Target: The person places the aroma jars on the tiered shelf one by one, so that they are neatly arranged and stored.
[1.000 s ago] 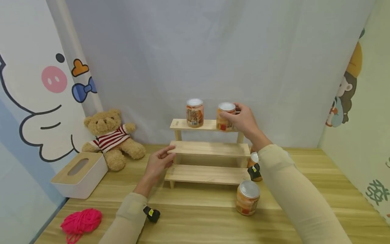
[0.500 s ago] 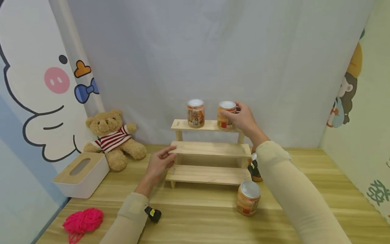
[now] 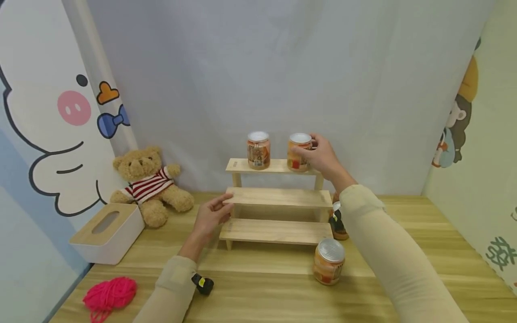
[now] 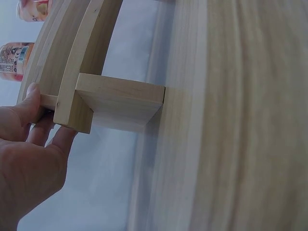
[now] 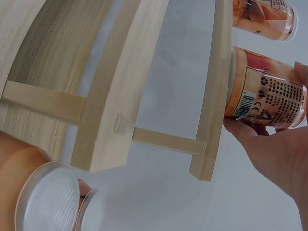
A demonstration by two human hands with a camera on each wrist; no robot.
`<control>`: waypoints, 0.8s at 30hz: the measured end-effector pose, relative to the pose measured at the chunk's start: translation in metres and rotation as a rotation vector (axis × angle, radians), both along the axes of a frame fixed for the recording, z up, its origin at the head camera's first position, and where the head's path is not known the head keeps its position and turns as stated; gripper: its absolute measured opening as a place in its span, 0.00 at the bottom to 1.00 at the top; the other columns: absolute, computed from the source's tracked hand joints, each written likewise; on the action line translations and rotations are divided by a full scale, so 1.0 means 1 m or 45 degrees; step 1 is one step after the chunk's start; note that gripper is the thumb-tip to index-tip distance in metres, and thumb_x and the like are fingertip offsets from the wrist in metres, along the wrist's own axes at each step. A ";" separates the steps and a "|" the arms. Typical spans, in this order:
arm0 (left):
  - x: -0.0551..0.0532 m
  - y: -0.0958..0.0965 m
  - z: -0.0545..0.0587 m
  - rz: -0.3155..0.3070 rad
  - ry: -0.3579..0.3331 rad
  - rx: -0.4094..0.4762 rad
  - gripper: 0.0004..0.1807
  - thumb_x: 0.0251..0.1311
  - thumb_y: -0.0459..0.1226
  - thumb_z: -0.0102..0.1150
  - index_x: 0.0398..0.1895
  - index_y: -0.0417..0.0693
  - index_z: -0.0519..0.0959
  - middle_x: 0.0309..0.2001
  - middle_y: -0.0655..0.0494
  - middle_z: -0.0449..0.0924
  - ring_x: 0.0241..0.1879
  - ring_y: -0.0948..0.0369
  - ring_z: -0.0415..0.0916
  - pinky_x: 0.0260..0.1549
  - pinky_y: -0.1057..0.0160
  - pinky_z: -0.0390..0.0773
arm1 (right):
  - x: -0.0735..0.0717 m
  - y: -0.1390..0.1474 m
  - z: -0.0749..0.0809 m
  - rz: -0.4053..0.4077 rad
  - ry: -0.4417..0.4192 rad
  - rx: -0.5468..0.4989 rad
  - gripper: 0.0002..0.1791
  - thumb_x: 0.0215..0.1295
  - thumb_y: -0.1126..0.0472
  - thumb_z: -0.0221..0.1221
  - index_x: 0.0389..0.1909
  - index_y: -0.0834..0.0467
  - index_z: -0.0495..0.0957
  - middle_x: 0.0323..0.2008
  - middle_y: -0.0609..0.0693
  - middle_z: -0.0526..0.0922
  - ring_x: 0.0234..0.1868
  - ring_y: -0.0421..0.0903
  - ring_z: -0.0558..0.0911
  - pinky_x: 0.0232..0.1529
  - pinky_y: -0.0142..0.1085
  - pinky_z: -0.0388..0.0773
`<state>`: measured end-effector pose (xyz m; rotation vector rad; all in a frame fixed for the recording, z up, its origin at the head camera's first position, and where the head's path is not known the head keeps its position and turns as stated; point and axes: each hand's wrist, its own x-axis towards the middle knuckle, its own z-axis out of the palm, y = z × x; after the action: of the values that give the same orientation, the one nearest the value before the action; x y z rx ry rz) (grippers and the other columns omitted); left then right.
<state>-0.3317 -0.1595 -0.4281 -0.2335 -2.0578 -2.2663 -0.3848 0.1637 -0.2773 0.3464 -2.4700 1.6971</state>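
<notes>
Your right grip [image 3: 321, 157] is clamped on a jar [image 3: 298, 162], thumb on the near side and fingers round the far side. The jar is upright, its long axis vertical, silver lid up, with its base at the top step [image 3: 278, 166] of the stand [image 3: 278, 198], near your right end. Your left grip [image 3: 209, 215] is clamped at the stand's left end, thumb and bent fingers at the middle step. The left jar [image 3: 258, 152] sits upright on the top step, well apart from your fingers. On the worktop [image 3: 250, 296], the front jar [image 3: 329, 267] is upright just ahead of the stand's right end, and a hidden jar [image 5: 91, 214] is partly covered behind it. The jars have lids on and show orange through or on their walls; you cannot tell contents from label. The box [image 3: 111, 244] at far left has a slotted wooden top; you cannot make out its inside.
</notes>
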 end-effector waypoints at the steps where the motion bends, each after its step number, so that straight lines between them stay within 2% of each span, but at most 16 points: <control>1: 0.000 0.000 -0.001 0.003 -0.004 0.001 0.22 0.67 0.30 0.62 0.64 0.36 0.76 0.30 0.58 0.81 0.24 0.60 0.62 0.32 0.61 0.72 | 0.000 0.000 -0.001 0.002 -0.002 0.004 0.43 0.67 0.51 0.65 0.75 0.64 0.56 0.65 0.64 0.67 0.64 0.59 0.70 0.62 0.51 0.71; 9: 0.000 -0.001 -0.006 -0.001 0.004 -0.022 0.22 0.68 0.31 0.62 0.64 0.38 0.76 0.27 0.59 0.77 0.23 0.61 0.59 0.30 0.61 0.69 | -0.002 0.000 -0.004 0.005 0.003 -0.011 0.45 0.67 0.51 0.66 0.76 0.63 0.54 0.65 0.64 0.67 0.63 0.58 0.70 0.61 0.50 0.71; 13: -0.001 -0.001 -0.005 0.005 0.017 -0.020 0.22 0.68 0.32 0.62 0.64 0.39 0.76 0.26 0.58 0.74 0.22 0.61 0.57 0.29 0.61 0.66 | 0.001 0.002 -0.003 -0.014 -0.012 -0.023 0.55 0.62 0.47 0.69 0.78 0.62 0.46 0.66 0.64 0.65 0.65 0.58 0.69 0.64 0.51 0.68; 16: 0.000 -0.001 -0.003 0.016 0.021 -0.014 0.22 0.67 0.31 0.62 0.64 0.39 0.77 0.26 0.58 0.75 0.23 0.60 0.58 0.30 0.61 0.67 | 0.009 0.008 -0.003 -0.044 -0.016 -0.020 0.61 0.58 0.43 0.71 0.80 0.59 0.42 0.67 0.61 0.65 0.67 0.56 0.67 0.66 0.51 0.65; 20: 0.001 0.000 -0.001 0.013 0.010 -0.034 0.22 0.67 0.31 0.62 0.64 0.38 0.76 0.27 0.58 0.78 0.24 0.58 0.61 0.32 0.60 0.70 | 0.024 0.020 -0.004 -0.044 0.004 -0.019 0.57 0.59 0.43 0.70 0.79 0.57 0.47 0.67 0.58 0.66 0.69 0.54 0.65 0.67 0.50 0.65; 24: 0.001 -0.002 0.001 0.017 -0.004 -0.037 0.22 0.67 0.31 0.63 0.64 0.39 0.77 0.28 0.58 0.79 0.25 0.57 0.62 0.33 0.59 0.71 | 0.040 0.032 -0.004 0.009 0.024 -0.019 0.52 0.63 0.46 0.69 0.79 0.57 0.49 0.68 0.59 0.66 0.70 0.56 0.64 0.67 0.50 0.65</control>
<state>-0.3311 -0.1610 -0.4267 -0.2176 -2.0880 -2.2319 -0.3449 0.1952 -0.2814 0.3687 -2.4443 1.7061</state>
